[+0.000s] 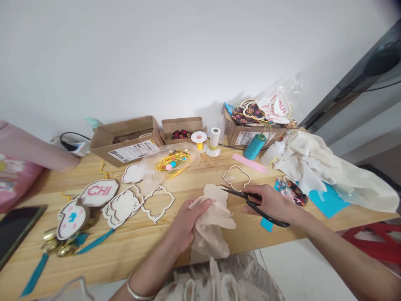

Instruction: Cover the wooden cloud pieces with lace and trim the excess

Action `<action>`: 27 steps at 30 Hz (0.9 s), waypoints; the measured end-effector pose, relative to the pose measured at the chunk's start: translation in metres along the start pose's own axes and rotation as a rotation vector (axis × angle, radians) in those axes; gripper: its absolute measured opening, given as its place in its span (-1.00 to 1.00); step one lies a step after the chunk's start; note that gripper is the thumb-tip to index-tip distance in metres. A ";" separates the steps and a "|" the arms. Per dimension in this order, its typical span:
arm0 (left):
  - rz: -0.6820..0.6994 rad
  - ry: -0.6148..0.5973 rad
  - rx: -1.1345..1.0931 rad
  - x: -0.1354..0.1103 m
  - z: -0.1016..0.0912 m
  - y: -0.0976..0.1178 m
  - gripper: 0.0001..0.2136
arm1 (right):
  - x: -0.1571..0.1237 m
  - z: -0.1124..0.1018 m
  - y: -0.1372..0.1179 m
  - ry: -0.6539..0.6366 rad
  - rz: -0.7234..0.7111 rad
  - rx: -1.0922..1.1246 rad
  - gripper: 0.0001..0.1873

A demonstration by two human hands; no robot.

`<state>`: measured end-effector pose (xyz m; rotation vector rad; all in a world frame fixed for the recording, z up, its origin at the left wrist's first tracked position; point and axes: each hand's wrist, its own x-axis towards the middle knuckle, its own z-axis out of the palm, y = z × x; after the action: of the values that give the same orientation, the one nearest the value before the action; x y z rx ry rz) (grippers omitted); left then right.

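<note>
My left hand grips a crumpled piece of beige cloth above the wooden tabletop. My right hand holds black-handled scissors, their slightly parted blades reaching left to the cloth's upper edge. An open cut-out wooden frame lies just beyond the scissors. Another wooden frame sits left of my left hand, near a cloud-shaped wooden piece and a plaque with pink letters "CHI".
Cardboard boxes line the wall behind several spools, including teal thread. Crumpled white cloth and blue felt lie at right. A tablet or phone and pink cushion are at left.
</note>
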<state>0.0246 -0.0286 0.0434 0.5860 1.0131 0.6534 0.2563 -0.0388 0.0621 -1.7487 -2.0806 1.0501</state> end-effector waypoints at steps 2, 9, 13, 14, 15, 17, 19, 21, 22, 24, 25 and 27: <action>0.000 0.045 -0.020 0.001 -0.001 0.000 -0.74 | -0.002 -0.003 0.003 -0.052 0.007 0.068 -0.65; 0.056 0.009 0.012 0.004 0.000 0.000 -0.79 | -0.009 -0.005 -0.010 -0.266 0.060 0.170 -0.68; 0.089 -0.047 0.055 0.004 0.001 -0.002 -0.81 | -0.007 0.000 -0.013 -0.245 0.054 0.156 -0.68; 0.092 -0.054 0.067 0.004 0.001 -0.003 -0.82 | -0.006 0.002 -0.014 -0.239 0.047 0.157 -0.67; 0.093 -0.058 0.079 0.004 0.001 -0.003 -0.82 | -0.005 0.002 -0.015 -0.235 0.039 0.157 -0.66; 0.095 -0.058 0.105 0.004 0.000 -0.004 -0.82 | -0.003 0.004 -0.018 -0.228 0.023 0.149 -0.64; 0.095 -0.050 0.127 0.005 0.000 -0.005 -0.83 | -0.001 0.005 -0.022 -0.208 0.002 0.136 -0.63; 0.090 -0.039 0.142 0.005 0.000 -0.005 -0.83 | 0.001 0.006 -0.025 -0.180 -0.019 0.118 -0.64; 0.085 -0.034 0.147 0.005 0.000 -0.005 -0.82 | 0.001 0.006 -0.027 -0.166 -0.026 0.107 -0.65; 0.075 -0.026 0.150 0.005 0.000 -0.006 -0.81 | 0.002 0.008 -0.028 -0.136 -0.039 0.084 -0.66; 0.073 -0.023 0.146 0.006 0.000 -0.006 -0.80 | 0.003 0.008 -0.028 -0.123 -0.048 0.075 -0.67; 0.073 -0.013 0.134 0.006 0.000 -0.006 -0.80 | 0.003 0.009 -0.028 -0.104 -0.062 0.063 -0.68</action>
<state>0.0284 -0.0280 0.0357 0.7462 1.0318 0.6483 0.2287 -0.0406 0.0728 -1.6218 -2.1237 1.1988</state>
